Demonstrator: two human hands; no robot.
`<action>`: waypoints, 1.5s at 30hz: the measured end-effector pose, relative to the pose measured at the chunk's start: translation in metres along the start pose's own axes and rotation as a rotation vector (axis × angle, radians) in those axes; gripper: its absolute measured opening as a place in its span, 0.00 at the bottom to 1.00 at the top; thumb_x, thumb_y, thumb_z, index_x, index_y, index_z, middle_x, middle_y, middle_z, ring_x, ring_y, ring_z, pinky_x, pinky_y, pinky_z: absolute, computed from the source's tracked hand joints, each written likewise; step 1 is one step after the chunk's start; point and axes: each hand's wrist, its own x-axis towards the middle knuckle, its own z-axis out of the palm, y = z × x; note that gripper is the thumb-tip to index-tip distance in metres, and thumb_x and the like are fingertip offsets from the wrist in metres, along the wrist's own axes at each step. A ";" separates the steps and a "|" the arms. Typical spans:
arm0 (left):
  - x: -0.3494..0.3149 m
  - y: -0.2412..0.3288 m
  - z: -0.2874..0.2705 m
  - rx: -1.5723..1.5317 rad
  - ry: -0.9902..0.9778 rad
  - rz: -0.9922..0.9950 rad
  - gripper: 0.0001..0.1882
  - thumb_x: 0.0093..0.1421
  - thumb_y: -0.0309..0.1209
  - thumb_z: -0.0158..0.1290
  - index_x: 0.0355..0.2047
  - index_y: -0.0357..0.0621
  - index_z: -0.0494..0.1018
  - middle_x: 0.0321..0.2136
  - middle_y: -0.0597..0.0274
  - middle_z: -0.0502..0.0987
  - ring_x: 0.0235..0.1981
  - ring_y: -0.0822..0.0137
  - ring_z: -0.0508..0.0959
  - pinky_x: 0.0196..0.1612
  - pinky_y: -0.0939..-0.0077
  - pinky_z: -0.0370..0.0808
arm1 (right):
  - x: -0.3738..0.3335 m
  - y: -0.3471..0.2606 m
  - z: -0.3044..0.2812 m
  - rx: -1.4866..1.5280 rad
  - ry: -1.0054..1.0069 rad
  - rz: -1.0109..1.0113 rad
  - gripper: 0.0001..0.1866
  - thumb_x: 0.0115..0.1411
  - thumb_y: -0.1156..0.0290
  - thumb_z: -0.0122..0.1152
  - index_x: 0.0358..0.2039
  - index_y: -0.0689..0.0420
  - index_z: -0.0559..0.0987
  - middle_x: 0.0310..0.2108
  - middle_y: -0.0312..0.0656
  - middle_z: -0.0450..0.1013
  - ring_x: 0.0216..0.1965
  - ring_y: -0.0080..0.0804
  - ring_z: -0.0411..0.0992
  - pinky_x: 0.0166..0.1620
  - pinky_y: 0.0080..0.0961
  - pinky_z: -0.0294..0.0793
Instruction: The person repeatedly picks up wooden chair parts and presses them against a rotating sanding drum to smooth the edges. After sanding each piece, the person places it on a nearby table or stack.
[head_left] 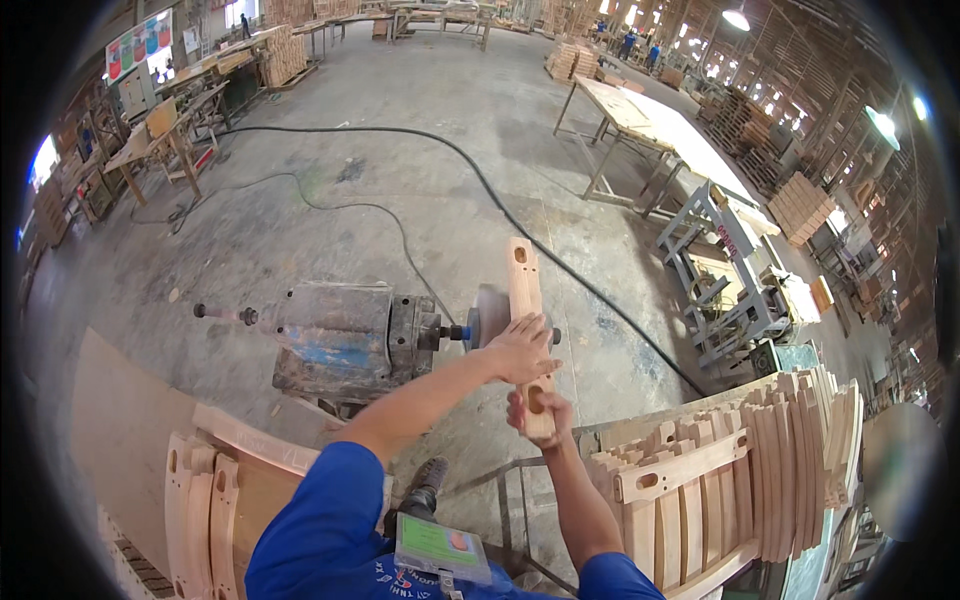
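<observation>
Wooden piece (524, 282) held lengthwise, pointing forward, its far end projecting beyond both hands. Right hand (558, 414) closed firmly about the near end, by the oval slot (536, 400). Left hand (522, 352) laid flat across the middle, fingers extended. From where I stand, the piece lies at the grey wheel (488, 312) of the motor (335, 335); contact cannot be confirmed.

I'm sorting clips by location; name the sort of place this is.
Probably a woodworking shop or furniture factory: a slotted wooden bar is held beside a wheel on the shaft of a motor, and shaped wooden slats are stacked at the right.
</observation>
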 end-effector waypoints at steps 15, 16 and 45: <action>-0.069 0.074 0.048 0.097 0.404 -0.058 0.39 0.68 0.44 0.49 0.70 0.22 0.62 0.75 0.28 0.55 0.79 0.37 0.51 0.81 0.44 0.47 | -0.107 0.084 0.030 -2.061 0.569 -0.511 0.46 0.58 0.77 0.63 0.76 0.61 0.58 0.69 0.65 0.65 0.52 0.65 0.77 0.52 0.51 0.80; -0.051 0.050 0.039 0.162 0.390 -0.110 0.38 0.69 0.43 0.48 0.70 0.22 0.62 0.74 0.28 0.56 0.79 0.38 0.53 0.81 0.44 0.47 | -0.078 0.070 0.041 -2.331 0.696 -0.372 0.48 0.56 0.78 0.64 0.78 0.55 0.58 0.62 0.67 0.67 0.48 0.67 0.76 0.49 0.53 0.79; -0.159 0.123 0.121 -0.521 0.442 -0.444 0.55 0.65 0.38 0.58 0.79 0.27 0.36 0.78 0.27 0.44 0.81 0.39 0.46 0.81 0.46 0.41 | -0.220 0.189 0.003 -0.709 0.451 0.008 0.50 0.56 0.69 0.75 0.76 0.55 0.58 0.58 0.52 0.73 0.51 0.43 0.77 0.57 0.41 0.77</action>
